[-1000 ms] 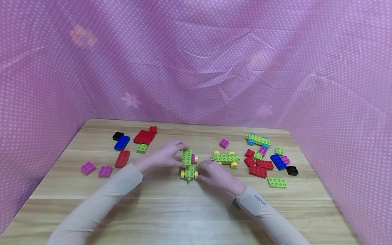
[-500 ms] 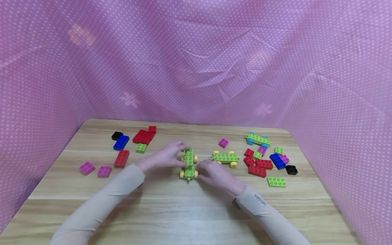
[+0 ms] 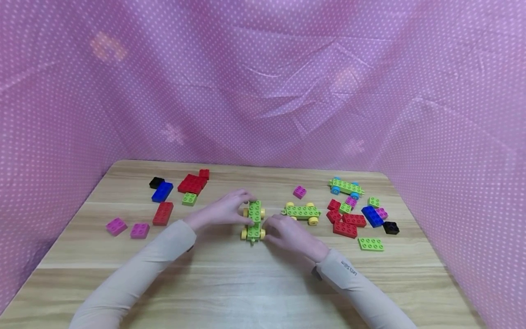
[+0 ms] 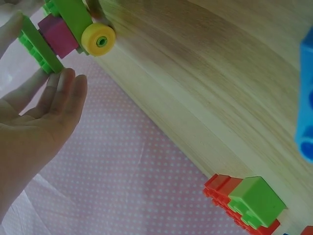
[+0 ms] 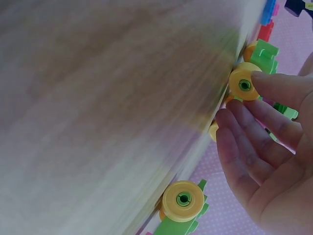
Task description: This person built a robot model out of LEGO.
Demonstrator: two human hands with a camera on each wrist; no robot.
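At table centre, left hand (image 3: 219,211) and right hand (image 3: 287,233) pinch green car (image 3: 254,221) (grip narrow), edges far

Three wheeled green cars (image 3: 254,221) (image 3: 302,212) (image 3: 347,187) are being counted on the table (image 3: 230,278), alongside two blue bricks (image 3: 162,191) (image 3: 372,216), two black bricks (image 3: 156,182) (image 3: 391,227) and two hands (image 3: 219,211) (image 3: 289,234).
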